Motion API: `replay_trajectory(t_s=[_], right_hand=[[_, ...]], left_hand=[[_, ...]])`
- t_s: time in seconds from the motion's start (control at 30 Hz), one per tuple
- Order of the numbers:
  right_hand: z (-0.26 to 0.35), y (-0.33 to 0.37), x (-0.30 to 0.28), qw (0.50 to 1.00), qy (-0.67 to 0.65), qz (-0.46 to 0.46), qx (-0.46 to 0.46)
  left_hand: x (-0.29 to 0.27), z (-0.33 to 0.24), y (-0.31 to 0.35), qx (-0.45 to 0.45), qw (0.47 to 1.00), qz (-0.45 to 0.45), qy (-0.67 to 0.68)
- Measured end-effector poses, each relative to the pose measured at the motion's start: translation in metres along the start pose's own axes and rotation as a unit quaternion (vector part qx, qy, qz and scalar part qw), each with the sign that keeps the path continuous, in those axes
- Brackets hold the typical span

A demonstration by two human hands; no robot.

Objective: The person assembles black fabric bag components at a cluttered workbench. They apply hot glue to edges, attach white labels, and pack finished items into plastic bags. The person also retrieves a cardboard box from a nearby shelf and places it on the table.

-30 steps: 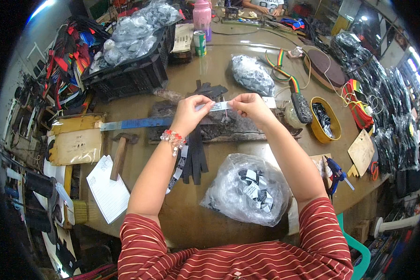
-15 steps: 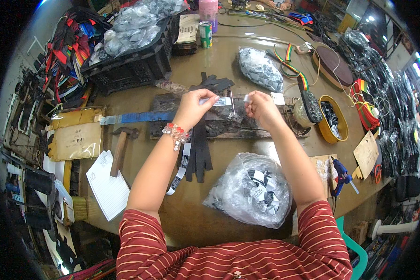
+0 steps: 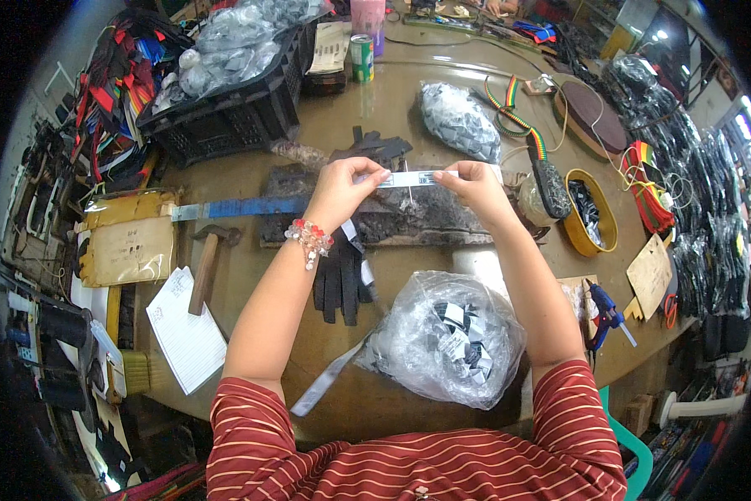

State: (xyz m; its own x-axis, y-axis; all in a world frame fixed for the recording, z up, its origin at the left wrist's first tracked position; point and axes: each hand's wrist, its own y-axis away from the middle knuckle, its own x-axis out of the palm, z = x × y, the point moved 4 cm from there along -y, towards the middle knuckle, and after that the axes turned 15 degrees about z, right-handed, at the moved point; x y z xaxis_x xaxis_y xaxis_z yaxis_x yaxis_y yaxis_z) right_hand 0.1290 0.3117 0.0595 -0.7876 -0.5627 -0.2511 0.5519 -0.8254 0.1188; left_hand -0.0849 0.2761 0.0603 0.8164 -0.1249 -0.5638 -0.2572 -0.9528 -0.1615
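A white ribbon of printed labels [image 3: 411,179] is stretched level between my two hands. My left hand [image 3: 347,190] pinches it at one side, and my right hand [image 3: 473,190] pinches it at the other. The ribbon's tail runs down past my left wrist and lies on the table. Just under the stretched part stands a thin upright metal piece [image 3: 410,195], on a dark, worn block [image 3: 442,224]. Black fabric strips [image 3: 339,280] hang over the block's near edge beside my left wrist. A clear plastic bag [image 3: 451,334] of cut black and white pieces sits between my forearms.
A hammer [image 3: 206,271] rests on lined paper [image 3: 183,334] at left. Behind it stands a black crate [image 3: 225,125] with plastic bags. A yellow oval container [image 3: 591,213], a blue glue gun [image 3: 607,317] and orange-handled scissors [image 3: 670,311] lie right. Another filled bag [image 3: 459,121] lies behind the block.
My right hand has moved onto the label ribbon and now pinches it; before, it was apart with a small white piece. The ribbon's tail has shifted toward me.
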Motion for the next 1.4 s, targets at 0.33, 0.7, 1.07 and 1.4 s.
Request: replay_trajectory(t_s=[0.33, 0.7, 1.07, 1.4], right_hand=[[-0.021, -0.011, 0.005, 0.952, 0.293, -0.086, 0.003], [-0.021, -0.019, 0.023, 0.997, -0.074, 0.012, -0.005], [-0.006, -0.003, 0.019, 0.971, -0.221, 0.076, -0.040], [-0.010, 0.001, -0.007, 0.999, -0.001, 0.019, 0.028]], left_hand=[[0.000, 0.005, 0.002, -0.014, 0.998, -0.009, -0.059], [0.015, -0.004, -0.003, -0.007, 0.999, -0.031, -0.016], [0.012, -0.030, -0.002, 0.055, 0.998, -0.017, 0.024], [0.000, -0.003, 0.006, -0.027, 1.000, -0.002, -0.012]])
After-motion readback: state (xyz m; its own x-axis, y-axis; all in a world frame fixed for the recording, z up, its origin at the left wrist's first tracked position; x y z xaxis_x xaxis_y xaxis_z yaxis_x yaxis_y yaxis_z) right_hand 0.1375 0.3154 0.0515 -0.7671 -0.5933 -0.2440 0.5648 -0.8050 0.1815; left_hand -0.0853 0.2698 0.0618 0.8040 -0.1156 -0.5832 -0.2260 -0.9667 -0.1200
